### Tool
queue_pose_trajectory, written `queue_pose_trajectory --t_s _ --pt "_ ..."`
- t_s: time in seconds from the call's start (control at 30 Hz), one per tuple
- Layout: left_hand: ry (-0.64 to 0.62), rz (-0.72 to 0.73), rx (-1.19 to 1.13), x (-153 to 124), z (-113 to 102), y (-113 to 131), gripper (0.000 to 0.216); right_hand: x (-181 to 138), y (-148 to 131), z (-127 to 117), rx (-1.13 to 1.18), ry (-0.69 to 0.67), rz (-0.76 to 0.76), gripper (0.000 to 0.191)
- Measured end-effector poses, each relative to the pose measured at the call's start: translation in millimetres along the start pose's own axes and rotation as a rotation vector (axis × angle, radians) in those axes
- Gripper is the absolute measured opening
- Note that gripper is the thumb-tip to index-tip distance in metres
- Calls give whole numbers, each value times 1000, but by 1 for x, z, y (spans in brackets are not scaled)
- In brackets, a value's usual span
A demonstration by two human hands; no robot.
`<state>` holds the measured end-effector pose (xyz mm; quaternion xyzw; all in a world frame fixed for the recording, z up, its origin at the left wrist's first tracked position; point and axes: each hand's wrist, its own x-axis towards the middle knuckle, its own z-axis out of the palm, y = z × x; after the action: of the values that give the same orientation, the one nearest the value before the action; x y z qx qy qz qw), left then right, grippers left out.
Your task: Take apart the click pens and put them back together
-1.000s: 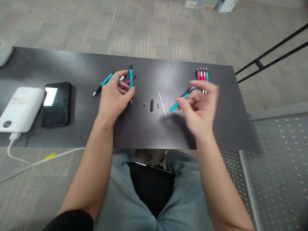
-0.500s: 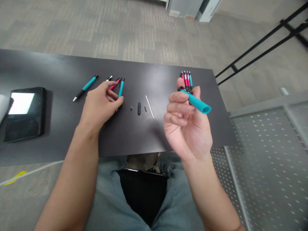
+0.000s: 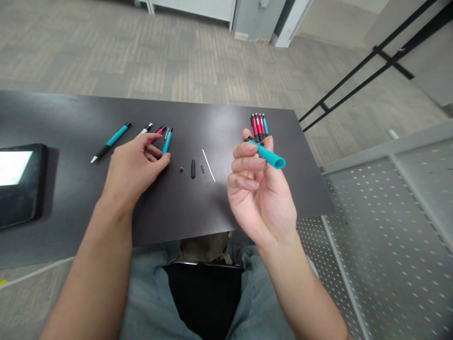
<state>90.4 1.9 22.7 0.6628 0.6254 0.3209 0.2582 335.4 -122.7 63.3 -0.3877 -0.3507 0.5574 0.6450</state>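
Note:
Raised over the table's right part, my right hand (image 3: 264,189) is closed on a turquoise pen barrel (image 3: 271,157), its hollow end facing me and a dark clip near my fingers. My left hand (image 3: 132,163) rests on the table, fingers loosely bent and apart, with the thumb overlapping a turquoise pen (image 3: 168,139). Beside its fingertips lie a red pen (image 3: 159,131) and a white pen (image 3: 146,128), both partly hidden. Between my hands are a small metal tip (image 3: 181,169), a black rubber grip (image 3: 193,168), a tiny dark spring-like piece (image 3: 202,169) and a thin refill (image 3: 208,166).
A turquoise and black pen (image 3: 111,141) lies left of my left hand. Several red pens (image 3: 257,125) and a turquoise pen (image 3: 265,124) stand in a row at the back right. A black device with a lit screen (image 3: 21,189) sits on the dark table (image 3: 212,118).
The view has tilted up and shifted right, so everything appears lower and further left. My right hand still holds the barrel; my left hand stays by the pens.

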Motion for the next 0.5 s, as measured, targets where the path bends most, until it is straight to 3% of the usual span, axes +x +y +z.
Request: queue_pose_trajectory --t_s 0.27,0.5 --pt "-17 -10 26 -1 -1 0 49 -2 -1 2 50 -14 2 61" --pt "-122 -35 165 0 -7 4 67 -11 -23 27 411 107 174 38"
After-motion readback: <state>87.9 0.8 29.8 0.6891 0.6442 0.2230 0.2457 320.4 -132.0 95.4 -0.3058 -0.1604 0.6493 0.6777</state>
